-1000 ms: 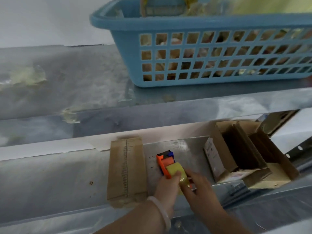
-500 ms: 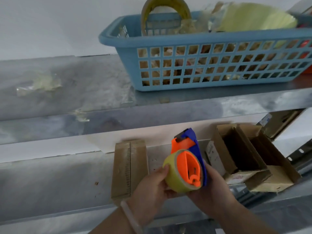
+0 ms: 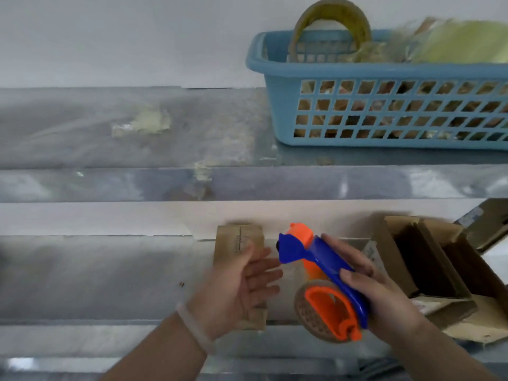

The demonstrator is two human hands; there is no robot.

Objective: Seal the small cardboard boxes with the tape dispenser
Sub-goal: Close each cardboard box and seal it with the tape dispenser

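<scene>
**One Dispenser Held, Boxes on the Lower Shelf**

One blue-and-orange plastic tape dispenser (image 3: 327, 259), carrying one tape roll, is held in the air above the lower grey metal shelf (image 3: 82, 276). The right hand (image 3: 382, 295) grips its blue body. The left hand (image 3: 242, 287) is empty with its fingers straight, and has one pale bracelet (image 3: 192, 323) at the wrist. It lies in front of one closed flat brown cardboard box (image 3: 239, 240); contact cannot be told. To the right stands open brown cardboard boxing (image 3: 395, 243) with two dark openings; whether it is one box or two cannot be told. On the upper metal shelf (image 3: 137, 149) sits one blue perforated plastic basket (image 3: 384, 75), holding one yellowish tape roll (image 3: 330, 12).
</scene>
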